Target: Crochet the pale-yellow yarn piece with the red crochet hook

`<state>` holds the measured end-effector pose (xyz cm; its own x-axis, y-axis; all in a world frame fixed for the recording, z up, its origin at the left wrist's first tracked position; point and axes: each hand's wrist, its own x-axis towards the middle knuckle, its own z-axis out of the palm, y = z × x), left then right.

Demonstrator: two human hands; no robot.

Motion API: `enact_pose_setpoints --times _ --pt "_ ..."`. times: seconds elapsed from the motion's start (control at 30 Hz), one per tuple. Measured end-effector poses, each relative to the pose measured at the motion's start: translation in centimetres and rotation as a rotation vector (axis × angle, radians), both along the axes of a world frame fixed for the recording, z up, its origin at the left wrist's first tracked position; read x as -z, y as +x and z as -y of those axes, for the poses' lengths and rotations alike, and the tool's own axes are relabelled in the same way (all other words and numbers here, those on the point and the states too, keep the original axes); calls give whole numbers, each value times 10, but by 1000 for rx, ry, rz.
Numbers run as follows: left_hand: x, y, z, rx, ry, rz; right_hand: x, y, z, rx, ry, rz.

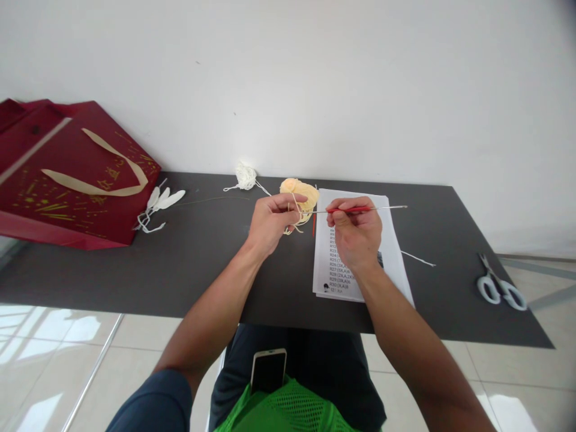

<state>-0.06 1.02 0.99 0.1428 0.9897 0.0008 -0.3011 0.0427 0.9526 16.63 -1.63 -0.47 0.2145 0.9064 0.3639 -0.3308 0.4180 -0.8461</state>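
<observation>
My right hand (357, 231) grips a crochet hook (360, 209) by its red middle, over some printed sheets (342, 287). One metal end of the hook points left to my left hand (272, 219), the other sticks out to the right. Between the fingers of my left hand a strand of pale yellow yarn is pinched, close to the hook's tip. Just behind that hand lies the pale yellow yarn ball (299, 187). Whether a loop sits on the hook is too small to tell.
A dark red gift bag (90, 186) stands at the left, beside white crocheted pieces (164, 199). A white yarn ball (246, 176) lies near the wall. Scissors (499, 287) rest by the right edge of the dark table (202, 270). A phone (269, 371) is on my lap.
</observation>
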Motion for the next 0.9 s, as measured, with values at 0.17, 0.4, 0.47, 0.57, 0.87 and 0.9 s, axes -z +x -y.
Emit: enact_pose_setpoints --times 0.17,0.4,0.47,0.57,0.87,0.9 --pt "-2 -1 0 62 -17 30 -1 1 0 -38 -23 -6" --pt "-4 -2 1 96 -78 65 -1 1 0 -52 -51 -1" --pt "-6 -2 1 100 -100 82 -3 1 0 -65 -59 -21" --pt "-6 -2 0 109 -117 117 -4 1 -1 -100 -114 -87" --pt "5 4 0 12 79 5 2 -9 -2 -221 -397 -375" --pt "6 5 1 16 99 -16 2 -12 -1 -212 -399 -367"
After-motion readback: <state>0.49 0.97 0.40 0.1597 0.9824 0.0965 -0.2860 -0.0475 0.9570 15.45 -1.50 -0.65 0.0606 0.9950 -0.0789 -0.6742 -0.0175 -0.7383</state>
